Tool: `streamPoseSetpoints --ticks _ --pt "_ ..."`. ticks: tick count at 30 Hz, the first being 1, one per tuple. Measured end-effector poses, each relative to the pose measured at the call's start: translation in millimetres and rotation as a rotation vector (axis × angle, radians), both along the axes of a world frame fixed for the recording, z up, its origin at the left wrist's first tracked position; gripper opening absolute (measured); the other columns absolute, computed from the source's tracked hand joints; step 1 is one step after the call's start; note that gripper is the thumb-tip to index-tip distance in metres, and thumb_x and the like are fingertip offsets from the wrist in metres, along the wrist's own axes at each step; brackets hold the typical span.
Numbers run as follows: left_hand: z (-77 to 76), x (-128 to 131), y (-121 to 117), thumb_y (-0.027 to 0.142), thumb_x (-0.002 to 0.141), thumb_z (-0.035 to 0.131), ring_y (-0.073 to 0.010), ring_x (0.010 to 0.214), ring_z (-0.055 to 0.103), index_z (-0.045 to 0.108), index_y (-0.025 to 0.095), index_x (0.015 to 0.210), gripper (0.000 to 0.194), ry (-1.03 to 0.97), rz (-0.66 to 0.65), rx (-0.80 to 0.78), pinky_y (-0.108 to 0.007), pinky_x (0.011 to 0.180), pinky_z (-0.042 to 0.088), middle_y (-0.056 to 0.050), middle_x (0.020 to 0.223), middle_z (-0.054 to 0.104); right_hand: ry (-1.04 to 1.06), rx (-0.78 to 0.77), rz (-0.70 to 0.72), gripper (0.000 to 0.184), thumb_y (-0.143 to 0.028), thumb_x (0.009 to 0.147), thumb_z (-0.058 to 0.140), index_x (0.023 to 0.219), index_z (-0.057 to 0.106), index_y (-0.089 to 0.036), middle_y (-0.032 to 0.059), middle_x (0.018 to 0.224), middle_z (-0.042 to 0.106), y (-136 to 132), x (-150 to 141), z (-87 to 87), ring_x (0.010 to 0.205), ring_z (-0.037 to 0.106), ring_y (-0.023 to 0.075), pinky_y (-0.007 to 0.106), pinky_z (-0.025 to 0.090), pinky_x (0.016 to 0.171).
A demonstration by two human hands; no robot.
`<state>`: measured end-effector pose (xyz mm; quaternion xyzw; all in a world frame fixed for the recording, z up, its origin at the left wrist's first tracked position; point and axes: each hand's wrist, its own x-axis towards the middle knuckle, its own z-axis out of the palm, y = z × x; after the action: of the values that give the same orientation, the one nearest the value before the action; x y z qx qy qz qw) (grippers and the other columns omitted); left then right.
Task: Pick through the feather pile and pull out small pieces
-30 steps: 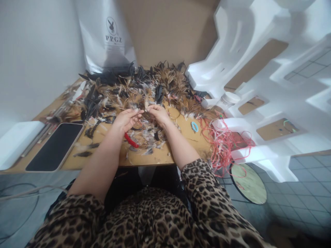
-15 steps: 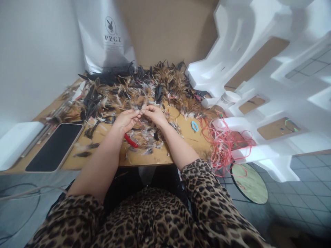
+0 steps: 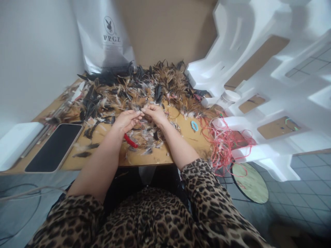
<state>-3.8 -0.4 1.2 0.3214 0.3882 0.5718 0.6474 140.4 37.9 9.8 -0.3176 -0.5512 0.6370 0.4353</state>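
Note:
My left hand and my right hand meet fingertip to fingertip over the middle of the table. Both are closed in a pinch on a small tuft of feathers, whose brownish tips show just beyond the fingers; its lower end is hidden. Beneath the hands lie loose feather scraps. A red curved handle pokes out below my left wrist, the rest of that tool being out of sight. Behind the hands spreads a heap of brown and black feathers.
A phone and a white box lie at the left. Right of my hands are a light-blue ring, tangled red strings, a lidded jar and large white foam pieces. A silver bag stands behind.
Both hands keep their pinch at nearly the same spot. My right fingers have shifted very slightly; the surrounding things lie as before.

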Motion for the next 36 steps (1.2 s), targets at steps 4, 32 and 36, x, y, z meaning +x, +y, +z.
streamPoseSetpoints --ticks 4,32,36 --pt "1.1 1 -2 0.010 0.067 0.066 -0.0049 0.050 0.056 0.066 0.006 0.067 0.004 0.057 -0.002 -0.005 -0.011 0.043 0.042 -0.010 0.071 0.068 -0.099 0.098 -0.078 0.033 -0.042 0.059 0.071 0.062 0.053 -0.014 -0.0067 0.047 0.048 1 0 -0.6 0.042 0.034 0.0030 0.018 0.024 0.043" --pt "3.4 13 -5 0.020 0.065 0.068 -0.0050 0.039 0.050 0.064 0.008 0.063 0.012 0.266 0.108 0.088 -0.016 0.041 0.039 -0.005 0.055 0.062 -0.009 -0.019 -0.064 0.032 -0.041 0.059 0.070 0.064 0.051 -0.017 -0.0086 0.044 0.045 -2 -2 0.8 0.039 0.032 0.0031 0.018 0.024 0.041" --pt "2.6 6 0 0.021 0.066 0.068 -0.0036 0.046 0.052 0.064 0.010 0.065 0.012 0.196 0.228 0.121 -0.013 0.042 0.038 -0.006 0.066 0.067 -0.178 0.223 -0.216 0.023 -0.034 0.063 0.066 0.072 0.062 -0.014 -0.0021 0.064 0.060 10 13 3.2 0.056 0.047 0.0061 0.019 0.037 0.056"
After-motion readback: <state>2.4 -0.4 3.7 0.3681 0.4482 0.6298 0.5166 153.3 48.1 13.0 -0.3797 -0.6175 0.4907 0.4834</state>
